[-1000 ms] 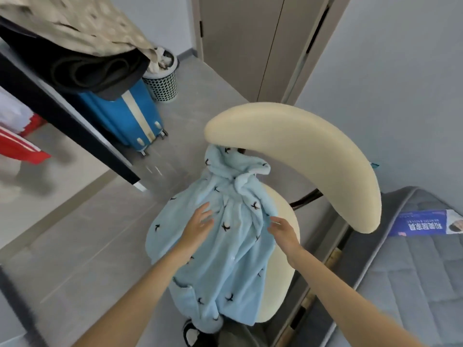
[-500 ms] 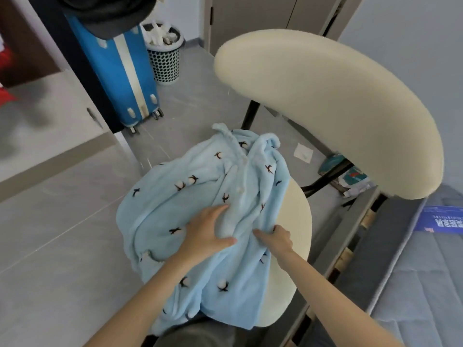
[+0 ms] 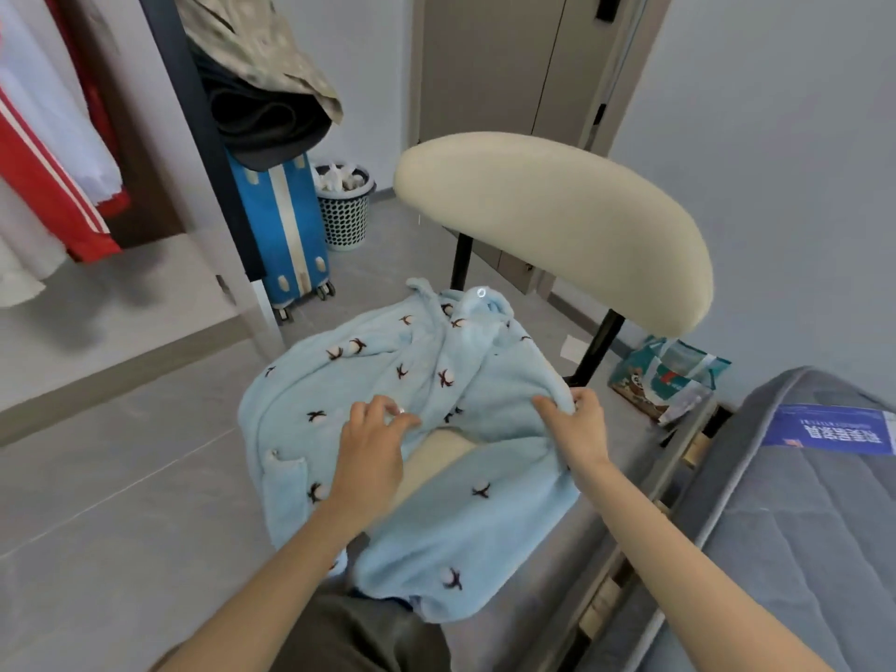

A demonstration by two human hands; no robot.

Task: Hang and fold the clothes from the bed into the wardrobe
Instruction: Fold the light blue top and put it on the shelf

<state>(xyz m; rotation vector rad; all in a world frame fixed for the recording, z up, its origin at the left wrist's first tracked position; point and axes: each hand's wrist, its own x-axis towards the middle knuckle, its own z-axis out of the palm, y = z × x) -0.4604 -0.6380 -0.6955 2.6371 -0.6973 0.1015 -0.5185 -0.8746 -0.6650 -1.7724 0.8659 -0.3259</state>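
A light blue fleece pyjama top (image 3: pixel 349 375) with small dark flower prints lies spread over the seat of a cream chair (image 3: pixel 552 225). Its front is parted, and a patch of cream seat shows in the gap. My left hand (image 3: pixel 371 448) pinches the left front edge of the top near a button. My right hand (image 3: pixel 579 424) grips the right front edge by the chair's right side. The open wardrobe (image 3: pixel 194 138) stands at the left, with red and white clothes (image 3: pixel 53 186) hanging inside.
A blue suitcase (image 3: pixel 291 230) and a mesh bin (image 3: pixel 345 206) stand on the tiled floor behind the chair. Dark and beige clothes (image 3: pixel 262 89) are draped over the wardrobe door. A grey mattress (image 3: pixel 800 502) lies at right, and a snack bag (image 3: pixel 669 375) sits beside it.
My hands have moved apart and taken the two front edges, opening the top so the seat shows between them. The view has tilted up, showing more of the wardrobe.
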